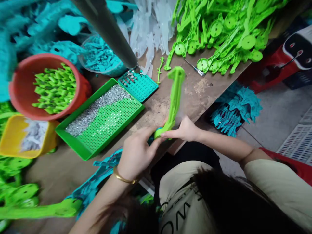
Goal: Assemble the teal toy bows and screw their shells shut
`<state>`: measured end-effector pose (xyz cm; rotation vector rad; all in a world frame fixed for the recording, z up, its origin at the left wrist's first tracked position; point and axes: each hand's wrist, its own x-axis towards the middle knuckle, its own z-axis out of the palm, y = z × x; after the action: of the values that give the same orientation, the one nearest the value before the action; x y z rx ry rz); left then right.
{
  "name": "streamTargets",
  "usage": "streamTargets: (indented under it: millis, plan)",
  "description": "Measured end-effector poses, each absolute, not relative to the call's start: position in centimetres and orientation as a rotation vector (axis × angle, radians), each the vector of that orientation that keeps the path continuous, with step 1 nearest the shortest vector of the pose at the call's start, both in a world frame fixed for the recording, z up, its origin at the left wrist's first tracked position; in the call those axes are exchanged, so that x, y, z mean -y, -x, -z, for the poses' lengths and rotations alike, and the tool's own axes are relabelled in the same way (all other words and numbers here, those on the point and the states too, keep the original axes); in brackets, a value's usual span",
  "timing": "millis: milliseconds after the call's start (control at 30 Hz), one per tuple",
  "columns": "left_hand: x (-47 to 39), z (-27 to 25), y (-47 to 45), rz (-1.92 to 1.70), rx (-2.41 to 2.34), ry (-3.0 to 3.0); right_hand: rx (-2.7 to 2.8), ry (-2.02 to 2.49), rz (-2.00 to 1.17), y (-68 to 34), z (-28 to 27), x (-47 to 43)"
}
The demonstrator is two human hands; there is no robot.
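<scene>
A long bright-green plastic part (175,97) with a hooked top end stands tilted upward above the table's near edge. My left hand (137,149), with a gold bangle at the wrist, is closed around its rounded lower end. My right hand (186,130) pinches the same end from the other side, thumb pressed on it. A bit of blue shows beneath the left fingers; its kind is hidden. Left of the hands lies a green perforated tray (109,120) of small metal screws. Behind it is a teal tray (143,87) with small metal pieces.
A dark pole-like tool (109,32) hangs over the teal tray. A red tub (17,87) of green pieces and a yellow container (9,139) stand left. Green parts (219,35) pile up behind, near a screwdriver (198,71). Teal parts (236,104) sit below the table's right edge.
</scene>
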<state>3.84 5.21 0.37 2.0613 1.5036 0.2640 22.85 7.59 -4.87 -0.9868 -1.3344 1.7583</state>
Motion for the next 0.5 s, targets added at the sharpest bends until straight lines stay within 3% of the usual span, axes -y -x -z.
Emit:
streamTargets:
  millis: [133, 300, 500]
  plan:
    - [-6.4, -1.9, -2.6, -0.217, -1.444, -1.837, 1.614, 1.024, -1.803, -23.5, 3.1, -7.1]
    - [-7.9, -2.8, -1.8, -0.173, -1.37, -1.529, 1.779, 1.305, -1.633, -23.2, 1.4, -5.8]
    - [-8.8, -2.5, -0.2, -0.122, -1.303, -1.286, 1.862, 1.213, -1.707, -23.2, -0.5, -5.3]
